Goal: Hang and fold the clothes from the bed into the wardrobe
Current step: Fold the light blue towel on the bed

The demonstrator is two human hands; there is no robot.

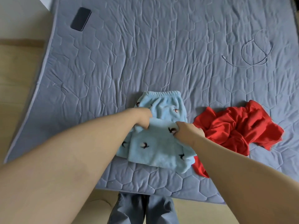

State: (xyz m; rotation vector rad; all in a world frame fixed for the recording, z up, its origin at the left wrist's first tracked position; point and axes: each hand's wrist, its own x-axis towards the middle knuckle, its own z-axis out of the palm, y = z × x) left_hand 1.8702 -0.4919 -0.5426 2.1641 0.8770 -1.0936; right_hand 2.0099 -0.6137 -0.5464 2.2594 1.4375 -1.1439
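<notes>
Left edge of view: phone (pixel 80 18) lies face-down on the far left corner of the bed (pixel 161 46), well apart from the work. No relevance noted.

Left hand (pixel 142 118): reaches in from the lower left, fingers (pixel 146 121) curled and pinching the left end of a folded-over edge of the light blue trousers (pixel 153 152).

Trousers: near the foot of the bed, centred in front of me. Elastic waistband at the far end and doubled-up legs at the near end, so the long axis runs straight away from me. The held edge crosses that axis left to right, about halfway along the garment.

Right hand (pixel 187 130): fingers (pixel 179 126) curled on the right end of the same edge, gripping the fleece. Both hands sit level on the edge, neither nearer than the other.

Judgement: a fold is in hand. The waistband lies directly beyond both sets of fingers, so the next move looks like carrying the edge away from me, along the long axis, with both hands keeping pace so the fold stays square.

Red garment (pixel 234 126): crumpled and unfolded, just beside the right hand and touching the trousers' right side. The right hand is the nearer one to it, and it may snag.

Far right: a loose cable (pixel 252 52), well apart.
</notes>
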